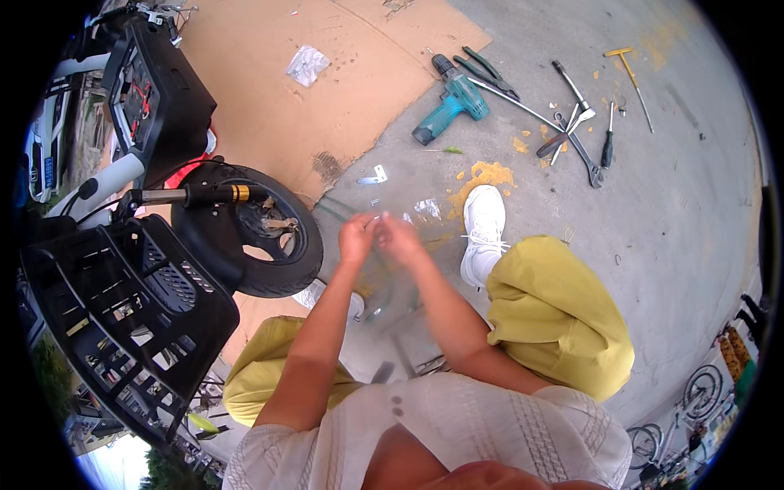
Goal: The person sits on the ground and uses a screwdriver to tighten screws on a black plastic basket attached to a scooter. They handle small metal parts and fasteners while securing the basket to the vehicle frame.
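Grey floor [588,245], cardboard sheet [245,49], left hand [357,238] beside right hand [397,235], grip of both unclear

pale characters on a blue licence plate [50,169] on a white car [37,147], far left

- I take this for an open-air repair spot on concrete ground [686,212].
- A black scooter-like vehicle [296,276] stands with wiring [142,102] exposed, by flattened cardboard [253,98].
- I see a drill [455,102], pliers [495,81], screwdriver [607,153] and wrench [594,172] spread out.
- Bicycles [688,400] stand lower right; sky [118,465] and trees [167,469] show lower left.
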Tool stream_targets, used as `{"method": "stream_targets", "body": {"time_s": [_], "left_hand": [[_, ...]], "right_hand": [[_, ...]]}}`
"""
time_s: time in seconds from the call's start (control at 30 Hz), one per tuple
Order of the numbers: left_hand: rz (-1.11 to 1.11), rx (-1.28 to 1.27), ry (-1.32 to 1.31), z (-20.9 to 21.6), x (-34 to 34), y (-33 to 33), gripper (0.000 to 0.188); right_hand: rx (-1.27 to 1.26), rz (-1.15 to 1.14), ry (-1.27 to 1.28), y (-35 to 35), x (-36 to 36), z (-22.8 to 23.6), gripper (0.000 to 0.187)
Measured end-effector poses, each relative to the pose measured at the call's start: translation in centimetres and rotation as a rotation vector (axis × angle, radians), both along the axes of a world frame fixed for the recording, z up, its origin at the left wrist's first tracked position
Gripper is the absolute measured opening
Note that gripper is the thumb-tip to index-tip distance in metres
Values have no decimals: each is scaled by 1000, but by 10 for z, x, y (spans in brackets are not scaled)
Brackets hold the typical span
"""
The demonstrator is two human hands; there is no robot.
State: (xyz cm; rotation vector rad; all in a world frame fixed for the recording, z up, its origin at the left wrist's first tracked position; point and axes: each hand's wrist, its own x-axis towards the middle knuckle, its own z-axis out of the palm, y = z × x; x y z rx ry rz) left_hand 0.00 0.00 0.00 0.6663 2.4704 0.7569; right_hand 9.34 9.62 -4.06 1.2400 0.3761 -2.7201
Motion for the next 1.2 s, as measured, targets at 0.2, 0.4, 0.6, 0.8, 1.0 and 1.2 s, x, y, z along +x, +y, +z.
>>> {"method": "stream_targets", "body": {"time_s": [0.2,0.4,0.6,0.8,1.0,1.2], "left_hand": [[-102,-22,-10,27,7,-28,25],[488,282,-797,29,21,-51,31],[841,583,-945,6,28,-71,22],[769,569,-926,10,20,-54,24],[948,795,-1197,15,21,-44,25],[1151,1027,-1342,1,38,-65,26]], "right_hand": [[-47,50,57,-19,3,1,15],[-99,32,167,-29,13,-17,7],[24,187,208,-21,12,10,13],[-67,127,182,-10,10,10,17],[-125,84,259,-7,11,8,17],[-36,64,46,-12,13,4,15]]}}
